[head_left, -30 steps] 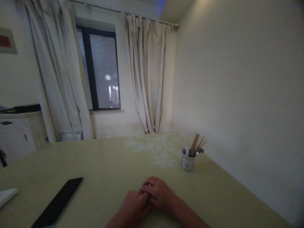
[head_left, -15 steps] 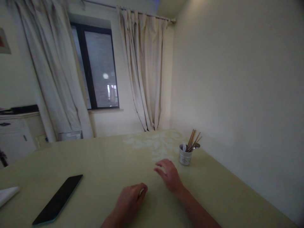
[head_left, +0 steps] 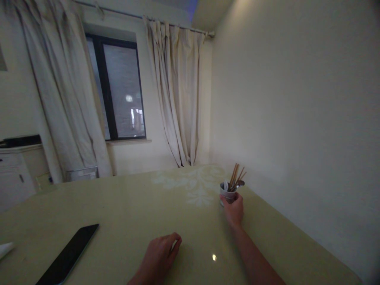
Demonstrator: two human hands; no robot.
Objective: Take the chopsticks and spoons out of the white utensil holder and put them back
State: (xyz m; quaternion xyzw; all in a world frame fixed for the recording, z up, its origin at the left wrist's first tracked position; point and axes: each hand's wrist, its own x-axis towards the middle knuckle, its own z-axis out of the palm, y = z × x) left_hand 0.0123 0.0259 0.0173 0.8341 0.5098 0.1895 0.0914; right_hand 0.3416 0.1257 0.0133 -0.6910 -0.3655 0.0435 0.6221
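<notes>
A small white utensil holder [head_left: 227, 192] stands on the yellow-green table [head_left: 133, 209] near the right wall, with wooden chopsticks [head_left: 234, 175] and a metal spoon sticking out of it. My right hand [head_left: 234, 210] is stretched out and wrapped around the holder's near side. My left hand [head_left: 158, 254] lies on the table close to me, fingers curled loosely, with a small pale thing showing between the fingertips that I cannot identify.
A black phone [head_left: 67, 259] lies face up at the table's near left. A white corner of paper [head_left: 5, 249] shows at the left edge. Behind the table are a dark window [head_left: 120, 93], cream curtains [head_left: 178, 95] and a white cabinet [head_left: 14, 174].
My hands were clasped together on the table. The right hand has pulled away, reached forward to the right and taken hold of the utensil holder; the left has stayed near me.
</notes>
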